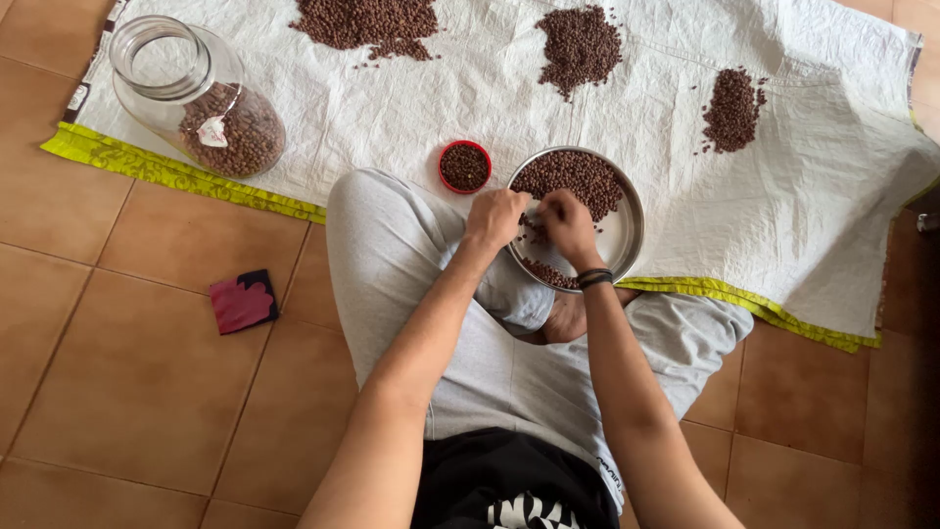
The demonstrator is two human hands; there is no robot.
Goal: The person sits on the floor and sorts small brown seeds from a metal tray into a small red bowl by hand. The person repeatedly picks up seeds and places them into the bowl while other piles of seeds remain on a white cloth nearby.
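Observation:
A round steel plate (627, 230) rests on my crossed legs and the white cloth, with brown seeds (573, 176) heaped in its far half and a thin line along the near rim. My left hand (495, 217) sits at the plate's left edge, fingers curled down onto the seeds. My right hand (566, 223) is beside it inside the plate, fingertips pinched among the seeds; a dark band circles its wrist. Whether either hand holds seeds is hidden. A small red cup (464, 167) full of seeds stands just left of the plate.
A white woven cloth (411, 108) with yellow-green hem covers the tiled floor and carries three seed piles (580, 44). A glass jar (196, 98) lies tilted at the cloth's left end, partly filled with seeds. A small pink and dark pouch (243, 301) lies on the tiles.

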